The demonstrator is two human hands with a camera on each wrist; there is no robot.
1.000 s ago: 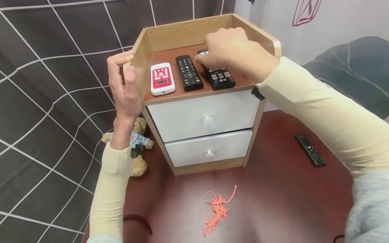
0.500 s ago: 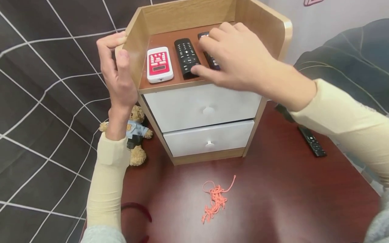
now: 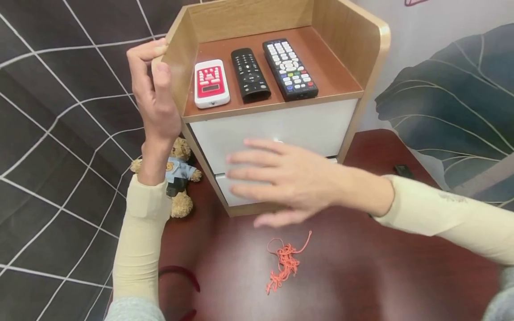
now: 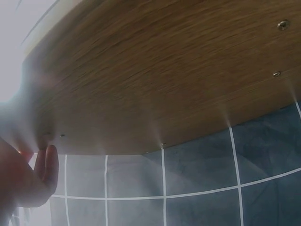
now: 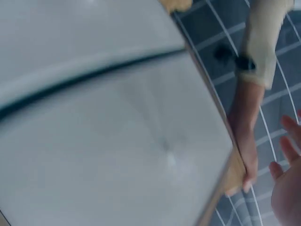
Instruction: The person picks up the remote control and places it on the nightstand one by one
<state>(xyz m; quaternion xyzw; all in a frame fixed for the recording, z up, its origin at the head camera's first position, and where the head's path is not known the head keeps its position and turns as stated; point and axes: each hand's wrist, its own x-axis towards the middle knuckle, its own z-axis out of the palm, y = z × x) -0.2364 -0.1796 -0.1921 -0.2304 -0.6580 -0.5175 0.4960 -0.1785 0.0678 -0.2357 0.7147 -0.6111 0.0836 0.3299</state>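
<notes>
Since half a second ago, the right hand [image 3: 289,178] has come off the large remote [image 3: 290,69] and dropped in front of the cabinet [image 3: 357,49]. Its grip is released: the fingers stretch to the left, slightly spread, with the thumb lowest. It partly covers the upper drawer [image 3: 317,118] and the lower drawer [image 3: 241,202]; whether it touches either front cannot be told.

As before, the left hand [image 3: 154,89] grasps the top edge of the cabinet's left side panel, thumb inside and fingers outside. The cabinet stands upright on the surface [image 3: 225,263], its long axis vertical and its drawers facing the person.

On the cabinet's top, three remotes lie face up side by side, apart from one another, with long axes running front to back. The white remote [image 3: 211,84], with a red face, is on the left and lies nearly straight. The slim black remote [image 3: 250,76] is in the middle. The large remote is on the right, its coloured buttons toward the front edge; both black ones angle so that their near ends lean right.

Orange string [image 3: 286,263] lies tangled in front of the cabinet, and a teddy bear [image 3: 176,174] is at its left. Another remote [image 3: 403,170] shows only partly beyond the right sleeve.
</notes>
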